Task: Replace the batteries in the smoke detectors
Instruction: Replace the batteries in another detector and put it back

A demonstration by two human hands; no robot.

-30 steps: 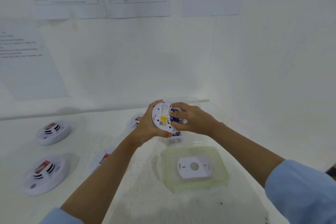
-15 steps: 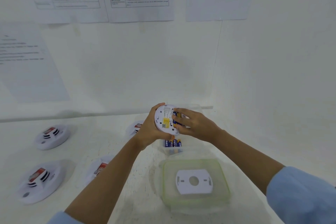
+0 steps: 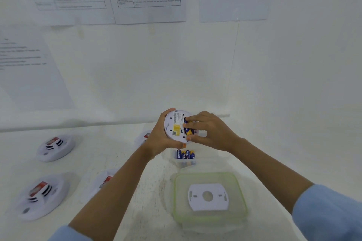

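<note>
My left hand [image 3: 158, 141] grips a white round smoke detector [image 3: 175, 126] from its left side, back facing me, with a yellow label showing. My right hand [image 3: 211, 132] has its fingers on the blue and yellow batteries [image 3: 189, 130] in the detector's open compartment; the fingers hide part of them. Below the hands, several spare blue batteries [image 3: 185, 155] lie in a small clear box. The detector's white mounting plate [image 3: 207, 196] rests on a green-rimmed container lid [image 3: 241, 197] in front of me.
Two more smoke detectors lie at the left, one at the back [image 3: 55, 147] and one nearer [image 3: 40, 196]. Two others [image 3: 105, 181] [image 3: 144, 137] sit partly hidden behind my left arm. Printed sheets hang on the white wall behind the table.
The camera has tilted, so the hands and detector sit slightly lower in view. My right fingers have shifted a little over the batteries in the compartment. Both hands keep their hold.
</note>
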